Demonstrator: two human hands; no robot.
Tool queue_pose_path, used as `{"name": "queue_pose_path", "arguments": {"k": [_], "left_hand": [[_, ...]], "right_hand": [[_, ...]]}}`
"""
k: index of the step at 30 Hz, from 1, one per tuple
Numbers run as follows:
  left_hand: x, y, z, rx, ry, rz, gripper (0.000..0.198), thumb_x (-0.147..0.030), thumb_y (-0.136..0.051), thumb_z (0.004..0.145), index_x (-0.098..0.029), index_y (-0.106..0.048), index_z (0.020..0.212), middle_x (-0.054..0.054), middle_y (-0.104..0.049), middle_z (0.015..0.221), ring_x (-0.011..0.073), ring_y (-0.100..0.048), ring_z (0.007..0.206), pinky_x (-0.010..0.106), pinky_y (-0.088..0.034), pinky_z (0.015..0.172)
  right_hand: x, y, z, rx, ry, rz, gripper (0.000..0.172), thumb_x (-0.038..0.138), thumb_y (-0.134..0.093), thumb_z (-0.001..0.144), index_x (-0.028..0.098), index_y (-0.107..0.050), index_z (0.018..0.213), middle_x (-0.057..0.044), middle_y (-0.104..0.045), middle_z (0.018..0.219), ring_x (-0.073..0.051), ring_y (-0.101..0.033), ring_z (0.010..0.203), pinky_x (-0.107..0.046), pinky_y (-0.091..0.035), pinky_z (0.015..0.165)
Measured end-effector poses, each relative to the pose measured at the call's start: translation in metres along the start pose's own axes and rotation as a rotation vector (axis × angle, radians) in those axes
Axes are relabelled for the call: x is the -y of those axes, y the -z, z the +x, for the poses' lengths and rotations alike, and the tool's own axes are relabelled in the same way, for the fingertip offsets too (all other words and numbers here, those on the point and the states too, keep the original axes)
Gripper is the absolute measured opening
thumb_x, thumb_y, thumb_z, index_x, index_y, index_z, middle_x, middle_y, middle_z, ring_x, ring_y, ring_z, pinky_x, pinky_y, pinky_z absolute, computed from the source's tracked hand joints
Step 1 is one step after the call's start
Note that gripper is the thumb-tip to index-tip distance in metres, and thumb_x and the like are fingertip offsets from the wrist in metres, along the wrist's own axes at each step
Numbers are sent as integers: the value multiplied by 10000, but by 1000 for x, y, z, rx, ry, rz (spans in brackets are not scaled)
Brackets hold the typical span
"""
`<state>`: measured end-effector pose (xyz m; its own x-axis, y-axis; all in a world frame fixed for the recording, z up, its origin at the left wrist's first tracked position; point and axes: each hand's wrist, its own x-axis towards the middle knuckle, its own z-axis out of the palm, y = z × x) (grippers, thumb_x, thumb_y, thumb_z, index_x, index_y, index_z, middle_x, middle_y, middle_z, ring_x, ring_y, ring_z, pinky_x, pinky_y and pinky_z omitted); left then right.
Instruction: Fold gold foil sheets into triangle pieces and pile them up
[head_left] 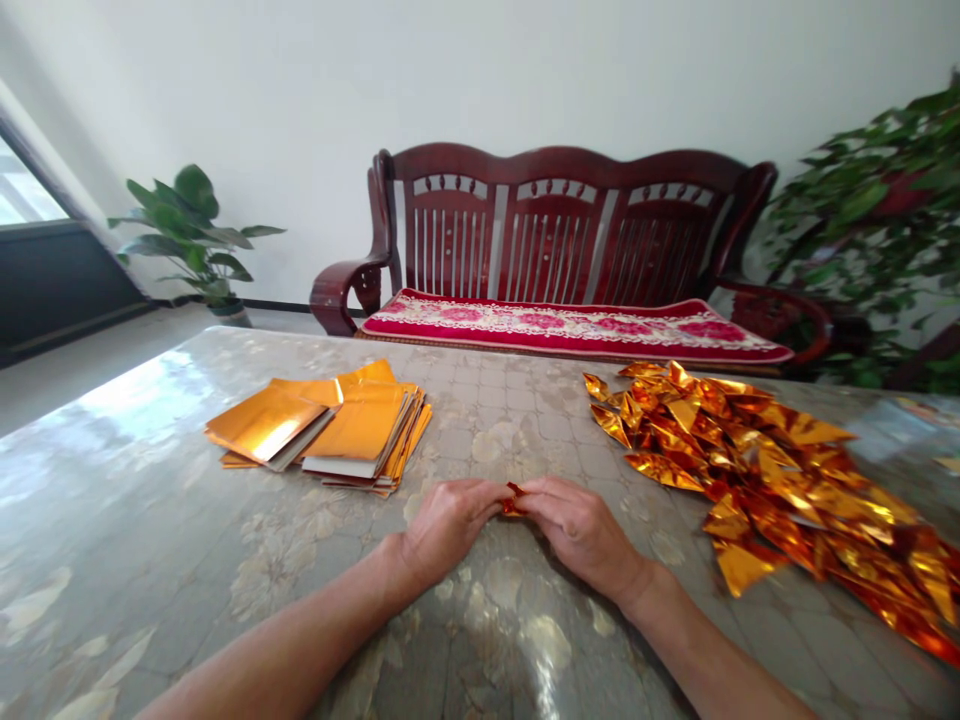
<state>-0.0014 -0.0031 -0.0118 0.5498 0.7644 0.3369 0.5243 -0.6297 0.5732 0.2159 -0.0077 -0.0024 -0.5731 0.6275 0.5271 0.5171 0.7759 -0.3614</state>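
- Landmark for all places: the stack of gold sheets (367, 425), lying flat on the patterned bench (300, 570). Flatness probably lets the sheets pile up, though edges are uneven.
- Foil piece (511, 508): right of the stack and nearer the person, held between both hands, mostly covered.
- Left hand (448, 522): just to the near right of the stack; fingers together, clamped on the foil piece's left side.
- Right hand (576, 522): farther right of the stack; fingers together, clamped on the opposite side. The piece is small and thin, so a pinch from both sides presumably steadies it.
- Heap of folded foil shapes (780, 470): well to the right of the stack. Their pointed, bulky forms likely explain the loose piling; the separation appears to prevent mixing with flat sheets.
- Wooden sofa (551, 235): beyond the stack, behind the bench.
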Motion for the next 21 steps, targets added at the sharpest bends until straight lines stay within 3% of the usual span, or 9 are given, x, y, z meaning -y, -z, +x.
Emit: {"name": "queue_pose_path", "arguments": {"k": [8, 21], "left_hand": [[-2, 2, 1, 35, 67, 19, 198, -245, -494, 993, -220, -687, 959, 0, -719, 882, 128, -668, 836, 199, -468, 761], [-3, 0, 1, 25, 96, -8, 201, -248, -487, 993, -217, -678, 941, 4, -694, 870, 127, -646, 825, 199, -450, 748]], "right_hand": [[-5, -3, -1, 13, -13, 109, 222, 113, -522, 954, 213, -710, 1016, -53, -706, 983, -162, -659, 914, -277, -542, 815], [-2, -2, -1, 4, -50, 165, 180, 162, -556, 955, 218, -712, 1024, -50, -694, 972, -153, -660, 899, -257, -531, 799]]}}
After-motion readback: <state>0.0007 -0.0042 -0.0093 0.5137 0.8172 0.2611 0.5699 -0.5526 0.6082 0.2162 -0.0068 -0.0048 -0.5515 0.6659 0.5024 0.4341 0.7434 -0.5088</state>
